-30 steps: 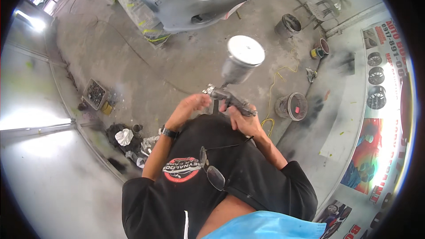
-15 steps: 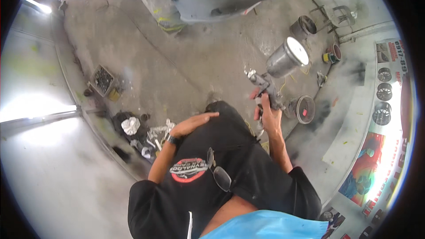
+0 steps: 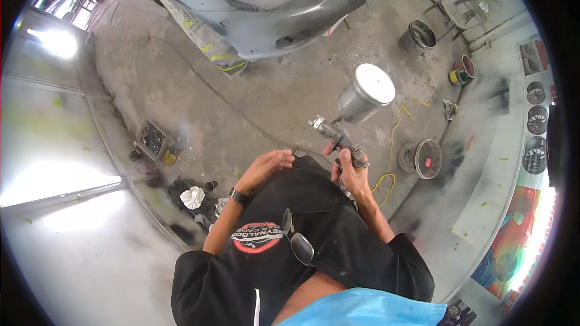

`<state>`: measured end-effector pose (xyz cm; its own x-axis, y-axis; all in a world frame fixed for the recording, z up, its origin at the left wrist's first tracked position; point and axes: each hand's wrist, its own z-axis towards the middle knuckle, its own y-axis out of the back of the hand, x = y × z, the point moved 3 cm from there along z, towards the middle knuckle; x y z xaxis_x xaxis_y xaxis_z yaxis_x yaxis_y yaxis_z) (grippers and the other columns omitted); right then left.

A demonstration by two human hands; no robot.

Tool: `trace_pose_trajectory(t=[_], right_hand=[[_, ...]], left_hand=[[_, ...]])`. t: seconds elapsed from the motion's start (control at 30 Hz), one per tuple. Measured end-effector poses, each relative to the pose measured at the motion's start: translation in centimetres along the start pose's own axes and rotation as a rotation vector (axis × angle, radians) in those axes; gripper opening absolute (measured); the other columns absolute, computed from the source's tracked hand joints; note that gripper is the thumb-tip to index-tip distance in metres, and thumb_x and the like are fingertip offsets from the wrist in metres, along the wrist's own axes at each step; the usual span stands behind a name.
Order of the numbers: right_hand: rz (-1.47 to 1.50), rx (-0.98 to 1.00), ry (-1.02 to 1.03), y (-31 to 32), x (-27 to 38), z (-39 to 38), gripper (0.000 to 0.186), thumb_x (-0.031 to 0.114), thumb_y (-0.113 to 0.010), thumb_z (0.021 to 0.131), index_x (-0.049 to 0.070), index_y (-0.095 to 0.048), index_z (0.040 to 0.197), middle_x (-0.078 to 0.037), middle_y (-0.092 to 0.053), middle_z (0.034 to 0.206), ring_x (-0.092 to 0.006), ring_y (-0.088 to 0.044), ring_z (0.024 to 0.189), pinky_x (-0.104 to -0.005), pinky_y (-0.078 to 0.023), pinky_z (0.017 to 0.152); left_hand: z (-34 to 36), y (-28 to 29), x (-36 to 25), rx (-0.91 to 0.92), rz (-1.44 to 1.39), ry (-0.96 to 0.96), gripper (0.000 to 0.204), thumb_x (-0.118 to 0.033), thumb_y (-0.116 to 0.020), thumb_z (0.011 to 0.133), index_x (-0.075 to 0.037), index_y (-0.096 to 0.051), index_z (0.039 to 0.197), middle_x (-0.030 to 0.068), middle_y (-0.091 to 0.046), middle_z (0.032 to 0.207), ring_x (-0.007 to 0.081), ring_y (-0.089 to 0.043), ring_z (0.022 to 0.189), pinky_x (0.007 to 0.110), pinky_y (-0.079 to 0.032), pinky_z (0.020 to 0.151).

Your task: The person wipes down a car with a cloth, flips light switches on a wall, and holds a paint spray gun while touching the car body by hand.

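Observation:
My right hand (image 3: 347, 166) grips a metal spray gun (image 3: 338, 137), its nozzle end pointing up and left. A silver cup (image 3: 359, 99) with a white lid sits on top of the gun, tilted to the right. My left hand (image 3: 272, 163) is apart from the gun, over the front of my black shirt (image 3: 290, 193), its fingers loosely bent with nothing visible in them. A dark hose loop shows just beyond those fingertips. Folded glasses (image 3: 302, 247) hang on the shirt.
A grey car body (image 3: 272, 0) with taped masking (image 3: 199, 30) stands ahead. Buckets (image 3: 417, 36) (image 3: 417, 160), a chair (image 3: 459, 15) and a yellow hose (image 3: 399, 115) lie right. A filled bin (image 3: 151, 139) and crumpled rags (image 3: 193, 198) are left, along the booth wall (image 3: 48, 115).
My left hand has left the gun's nozzle and moved to my shirt front, its fingers now less straight. My right hand carried the gun rightward, then slightly back toward the middle.

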<state>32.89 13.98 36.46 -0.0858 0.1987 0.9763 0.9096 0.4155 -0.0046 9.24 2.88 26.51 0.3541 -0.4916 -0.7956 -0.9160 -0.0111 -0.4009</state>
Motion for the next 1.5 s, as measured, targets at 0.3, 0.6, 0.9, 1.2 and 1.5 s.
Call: trace_pose_trajectory(t=[0.3, 0.6, 0.9, 1.2, 1.5], right_hand=[[-0.055, 0.187, -0.047, 0.1, 0.5, 4.3, 0.04, 0.037, -0.061, 0.103, -0.002, -0.065, 0.108, 0.0, -0.065, 0.08, -0.0063, -0.053, 0.052, -0.0248, -0.045, 0.05], [-0.12, 0.074, -0.067, -1.9, 3.0, 13.1, 0.032, 0.031, -0.062, 0.103, -0.001, -0.067, 0.104, 0.0, -0.062, 0.076, -0.0048, -0.051, 0.052, -0.0246, -0.041, 0.049], [-0.108, -0.128, 0.011, -8.5, 7.5, 25.4, 0.039, 0.03, -0.05, 0.108, -0.003, -0.069, 0.111, -0.003, -0.065, 0.072, -0.0071, -0.052, 0.051, -0.0259, -0.04, 0.049], [-0.078, -0.105, -0.011, -11.5, 11.1, 32.2, 0.04, 0.028, -0.047, 0.107, -0.004, -0.069, 0.114, -0.004, -0.07, 0.082, -0.0084, -0.056, 0.053, -0.0257, -0.042, 0.052], [0.02, -0.069, -0.119, -10.4, 11.4, 35.2, 0.032, 0.022, -0.054, 0.105, -0.004, -0.065, 0.12, -0.005, -0.07, 0.098, -0.0082, -0.056, 0.055, -0.0245, -0.046, 0.052]], left_hand=[[10.8, 2.6, -8.9, -0.321, -0.237, -0.242, 0.041, -0.036, -0.049, 0.11, 0.001, -0.063, 0.122, 0.011, -0.07, 0.113, 0.021, -0.067, 0.105, 0.035, -0.053, 0.092], [20.0, 7.0, -14.3, -0.196, -0.254, -0.31, 0.032, -0.03, -0.051, 0.109, -0.003, -0.068, 0.109, 0.0073, -0.07, 0.104, 0.0172, -0.065, 0.094, 0.033, -0.053, 0.085], [25.9, 18.2, -19.5, -0.413, -0.122, -0.193, 0.032, -0.028, -0.057, 0.108, -0.001, -0.064, 0.123, 0.0056, -0.068, 0.112, 0.0151, -0.064, 0.103, 0.032, -0.051, 0.09], [27.0, 28.7, -25.5, -1.02, 0.227, -0.685, 0.04, -0.013, -0.061, 0.102, 0.001, -0.049, 0.139, 0.0131, -0.054, 0.134, 0.02, -0.058, 0.113, 0.034, -0.05, 0.094], [28.0, 24.6, -30.2, -0.726, 0.385, -0.765, 0.026, -0.01, -0.062, 0.102, 0.002, -0.061, 0.125, 0.0081, -0.066, 0.119, 0.0153, -0.061, 0.105, 0.03, -0.049, 0.092]])
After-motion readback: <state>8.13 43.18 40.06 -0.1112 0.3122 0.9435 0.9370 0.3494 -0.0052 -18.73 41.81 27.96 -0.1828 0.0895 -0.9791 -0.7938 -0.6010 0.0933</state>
